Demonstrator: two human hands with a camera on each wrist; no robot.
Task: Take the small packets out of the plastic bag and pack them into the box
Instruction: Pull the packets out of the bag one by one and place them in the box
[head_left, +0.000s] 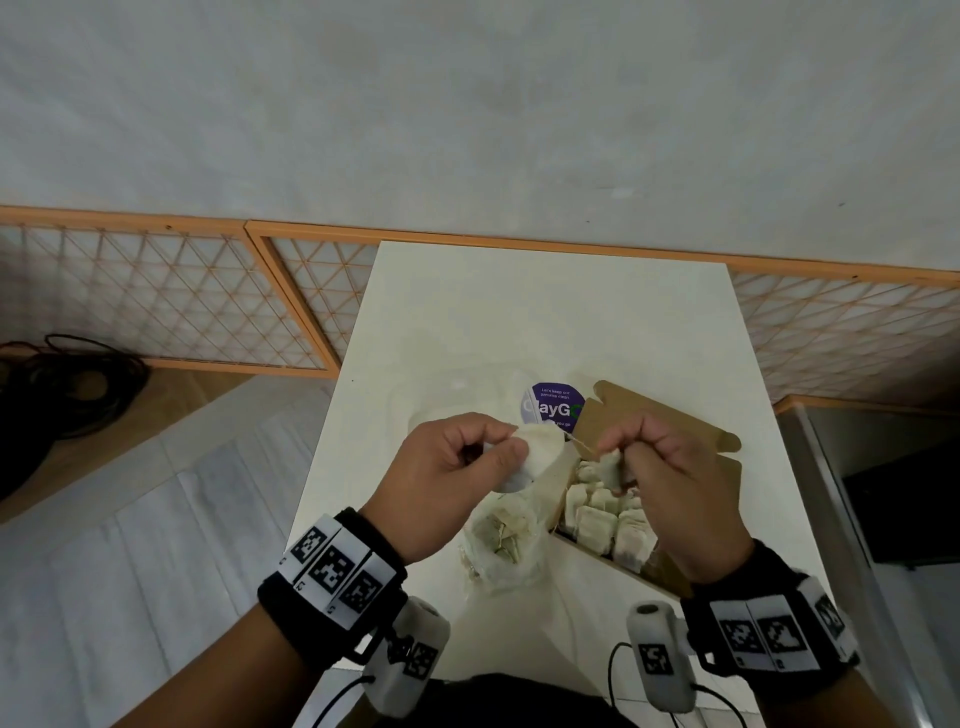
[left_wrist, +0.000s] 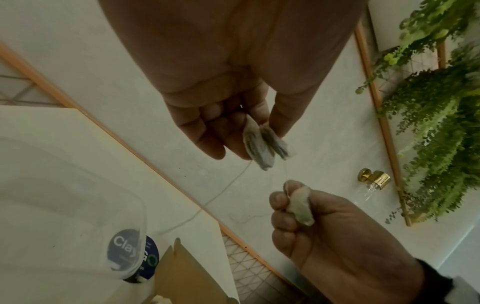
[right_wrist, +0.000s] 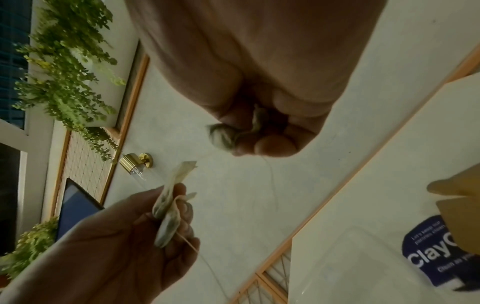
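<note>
Two packets, strings tangled: your left hand (head_left: 457, 467) pinches one (left_wrist: 265, 144), right hand (head_left: 660, 467) fingers (left_wrist: 281, 207) pinch another (left_wrist: 301, 203). Pull apart slowly w/o tearing, then drop into box (head_left: 727, 467).

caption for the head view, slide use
Left hand and right hand each pinch a packet above the box.

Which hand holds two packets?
The left hand: two small pale tea-bag packets pinched in its fingers. The right hand grips one.
</note>
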